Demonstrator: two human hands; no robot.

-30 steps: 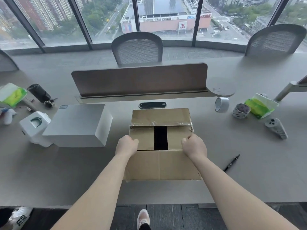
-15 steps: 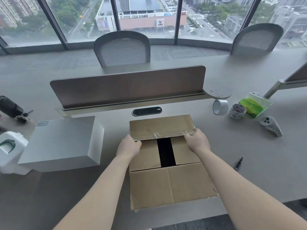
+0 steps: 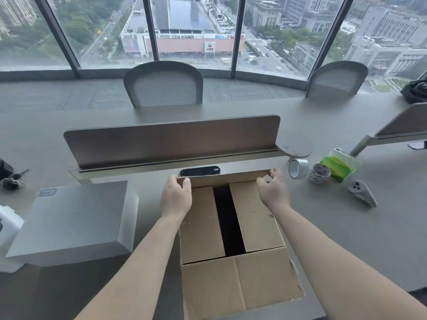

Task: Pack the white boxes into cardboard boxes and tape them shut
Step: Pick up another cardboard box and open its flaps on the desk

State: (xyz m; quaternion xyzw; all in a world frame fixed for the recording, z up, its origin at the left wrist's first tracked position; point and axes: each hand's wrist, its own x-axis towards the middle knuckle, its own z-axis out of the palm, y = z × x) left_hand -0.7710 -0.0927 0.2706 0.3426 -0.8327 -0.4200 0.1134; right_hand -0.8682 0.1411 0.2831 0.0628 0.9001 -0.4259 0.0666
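Note:
A brown cardboard box [image 3: 233, 280] stands on the grey desk in front of me. Its two inner flaps lie flat with a dark gap between them, and the near flap hangs open toward me. The far flap [image 3: 228, 177] is raised almost upright. My left hand [image 3: 176, 196] grips that flap's left end and my right hand [image 3: 273, 191] grips its right end. A large white box [image 3: 74, 222] rests on the desk to the left of the cardboard box. A roll of clear tape [image 3: 298, 168] stands on edge to the right.
A brown desk divider [image 3: 171, 139] runs behind the cardboard box, with a black oval socket panel [image 3: 199, 171] below it. Right of the tape roll: a patterned roll [image 3: 320, 173], a green packet [image 3: 339, 165], a grey controller [image 3: 361, 192]. A white device [image 3: 8, 229] sits far left.
Both hands moved from the inner flaps to the far flap and lifted it from lying flat to nearly upright. The camera view shifted up and left.

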